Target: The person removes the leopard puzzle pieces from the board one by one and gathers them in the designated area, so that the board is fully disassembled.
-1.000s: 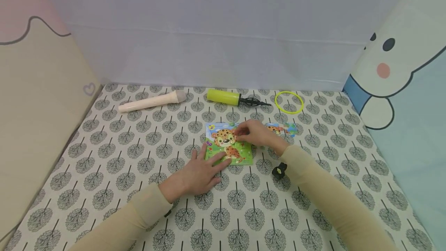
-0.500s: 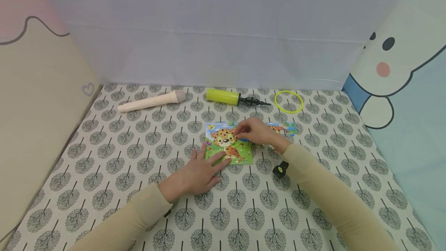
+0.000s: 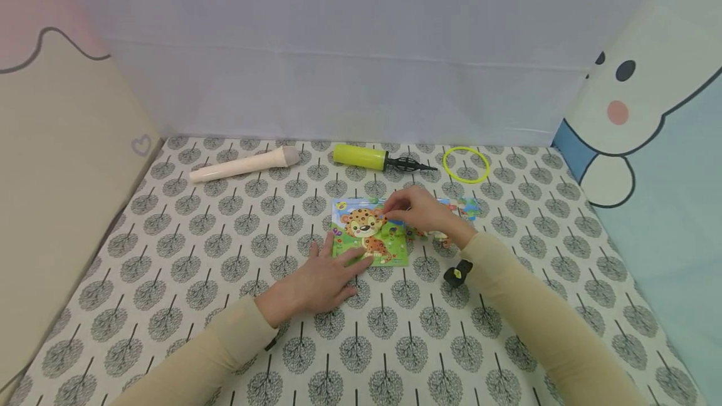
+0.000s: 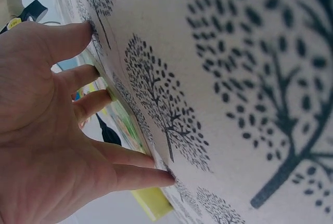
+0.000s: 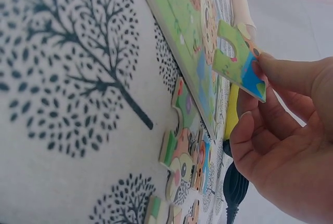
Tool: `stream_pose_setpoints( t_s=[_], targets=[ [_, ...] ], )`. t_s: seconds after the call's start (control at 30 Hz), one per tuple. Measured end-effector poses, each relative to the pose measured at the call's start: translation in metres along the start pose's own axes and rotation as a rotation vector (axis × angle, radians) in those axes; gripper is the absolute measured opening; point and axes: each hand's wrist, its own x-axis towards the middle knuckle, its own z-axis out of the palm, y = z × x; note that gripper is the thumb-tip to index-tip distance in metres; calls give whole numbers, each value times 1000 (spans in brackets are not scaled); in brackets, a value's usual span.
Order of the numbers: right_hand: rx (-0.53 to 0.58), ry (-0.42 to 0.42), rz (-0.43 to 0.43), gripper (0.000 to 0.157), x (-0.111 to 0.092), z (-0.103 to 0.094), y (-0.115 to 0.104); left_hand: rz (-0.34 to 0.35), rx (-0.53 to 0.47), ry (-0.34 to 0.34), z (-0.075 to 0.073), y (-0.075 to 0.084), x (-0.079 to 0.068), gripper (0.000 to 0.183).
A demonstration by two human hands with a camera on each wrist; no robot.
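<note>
A leopard picture jigsaw board [image 3: 399, 250] lies on the tree-print cloth. My left hand [image 3: 316, 284] rests with spread fingers at its lower left, some fingertips on the board and others on the cloth. In the left wrist view, its straight fingers [image 4: 127, 174] reach down to the board's edge. Over the board's upper right, my right hand [image 3: 422, 210] pinches a puzzle piece. The right wrist view shows that green and blue puzzle piece [image 5: 242, 65] tilted between thumb and fingers, close over the board. Several loose puzzle pieces [image 5: 179, 164] lie right of the board, partly hidden by my right hand.
Along the back lie a pale wand-shaped stick [image 3: 242, 165] with a grey end, a yellow-green hand pump [image 3: 361, 156] with a black nozzle, and a yellow ring [image 3: 467, 180]. Fabric walls [image 3: 361, 80] rise behind and at both sides.
My right hand has shifted slightly to the right and up, still pinching the puzzle piece. The left hand has stayed in place on the board.
</note>
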Motion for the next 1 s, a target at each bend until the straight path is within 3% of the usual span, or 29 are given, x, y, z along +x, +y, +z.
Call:
stream_pose_setpoints(
  t_s=[0.67,1.0],
  targets=[
    [54,38,29,13,-16,-14,20,10,-18,21,-4,7,-1,64],
    [21,65,40,12,-31,-28,31,-21,-25,25,1,9,-10,61]
  ],
)
